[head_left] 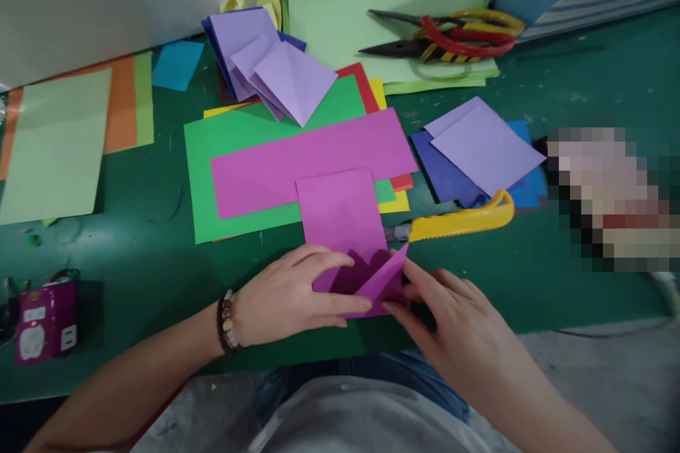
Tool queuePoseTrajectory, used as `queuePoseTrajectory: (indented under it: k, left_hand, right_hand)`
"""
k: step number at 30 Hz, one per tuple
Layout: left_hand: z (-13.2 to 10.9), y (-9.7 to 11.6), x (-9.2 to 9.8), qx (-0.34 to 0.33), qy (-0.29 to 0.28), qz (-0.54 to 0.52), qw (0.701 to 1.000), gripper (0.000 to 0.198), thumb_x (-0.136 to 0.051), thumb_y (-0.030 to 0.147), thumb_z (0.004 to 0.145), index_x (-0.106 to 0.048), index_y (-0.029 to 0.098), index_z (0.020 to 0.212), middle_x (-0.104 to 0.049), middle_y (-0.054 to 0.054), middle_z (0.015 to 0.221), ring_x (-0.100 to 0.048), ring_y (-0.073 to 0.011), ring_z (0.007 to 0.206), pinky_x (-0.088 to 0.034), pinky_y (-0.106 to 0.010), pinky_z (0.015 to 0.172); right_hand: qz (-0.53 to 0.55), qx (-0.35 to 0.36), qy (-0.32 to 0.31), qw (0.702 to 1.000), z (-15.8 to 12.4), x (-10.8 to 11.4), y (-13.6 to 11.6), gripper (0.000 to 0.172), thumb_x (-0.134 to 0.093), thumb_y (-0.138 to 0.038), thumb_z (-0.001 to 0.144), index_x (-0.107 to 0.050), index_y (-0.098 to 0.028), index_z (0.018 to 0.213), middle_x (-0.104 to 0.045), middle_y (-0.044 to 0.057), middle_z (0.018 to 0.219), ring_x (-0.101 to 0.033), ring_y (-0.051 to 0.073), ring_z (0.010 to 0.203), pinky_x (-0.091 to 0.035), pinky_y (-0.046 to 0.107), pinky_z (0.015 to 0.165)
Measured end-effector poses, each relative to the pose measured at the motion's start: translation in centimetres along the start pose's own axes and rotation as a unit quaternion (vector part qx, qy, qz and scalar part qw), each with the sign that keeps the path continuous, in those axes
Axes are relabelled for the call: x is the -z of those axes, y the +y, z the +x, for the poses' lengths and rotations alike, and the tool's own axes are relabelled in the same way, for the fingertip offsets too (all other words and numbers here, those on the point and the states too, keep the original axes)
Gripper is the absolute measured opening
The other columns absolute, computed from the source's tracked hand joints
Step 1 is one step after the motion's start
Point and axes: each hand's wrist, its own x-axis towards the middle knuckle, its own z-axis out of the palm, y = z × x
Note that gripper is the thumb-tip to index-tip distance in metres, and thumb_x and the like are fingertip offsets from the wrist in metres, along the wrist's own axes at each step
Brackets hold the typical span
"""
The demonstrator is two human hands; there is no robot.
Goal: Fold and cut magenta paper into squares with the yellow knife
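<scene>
A strip of magenta paper (343, 216) lies near the table's front edge, its lower right corner lifted in a diagonal fold. My left hand (297, 290) rests on the paper's left side, fingers stretched out and apart, with the forefinger along the bottom of the fold. At the right, my right hand (440, 304) pinches the lower right part of the paper between thumb and fingers. The strip's far end overlaps a longer magenta piece (313, 159) on green paper (202, 184). Just beyond my right hand is a yellow utility knife (457, 221), its blade end close to the strip.
Folded lilac papers (297, 81) sit at the back, with lilac squares (486, 145) to the right. Scissors (467, 32) and pliers (404, 48) lie on pale green sheets (329, 7). Far left are more sheets (53, 148) and a purple power adapter (47, 322). A pixelated patch covers the right.
</scene>
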Motion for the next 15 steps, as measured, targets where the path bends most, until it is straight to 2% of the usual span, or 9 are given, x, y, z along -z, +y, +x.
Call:
queuePoseTrajectory:
  k: [8,15]
  left_hand:
    - [0.1,-1.2,-0.6,-0.005,-0.053,0.007,0.999,0.036,-0.06,0.039,0.09,-0.061,0.033,0.126,-0.04,-0.011,0.151,-0.037,-0.0248,0.138,-0.036,-0.047,0.11]
    - [0.0,-1.3,-0.8,-0.034,-0.057,0.033,0.997,0.039,-0.065,0.036,0.086,-0.064,0.022,0.123,-0.043,-0.014,0.149,-0.032,-0.0272,0.141,-0.034,-0.045,0.114]
  right_hand:
    - [-0.019,0.016,-0.019,1.0,0.4,0.2,0.0,0.046,-0.038,-0.029,0.097,-0.039,-0.011,0.139,-0.063,0.005,0.069,-0.055,0.023,0.067,-0.043,0.036,0.061]
    - [-0.053,0.026,-0.032,0.998,0.7,0.2,0.0,0.047,-0.035,-0.029,0.097,-0.041,-0.005,0.137,-0.06,0.005,0.064,-0.054,0.023,0.067,-0.042,0.035,0.058]
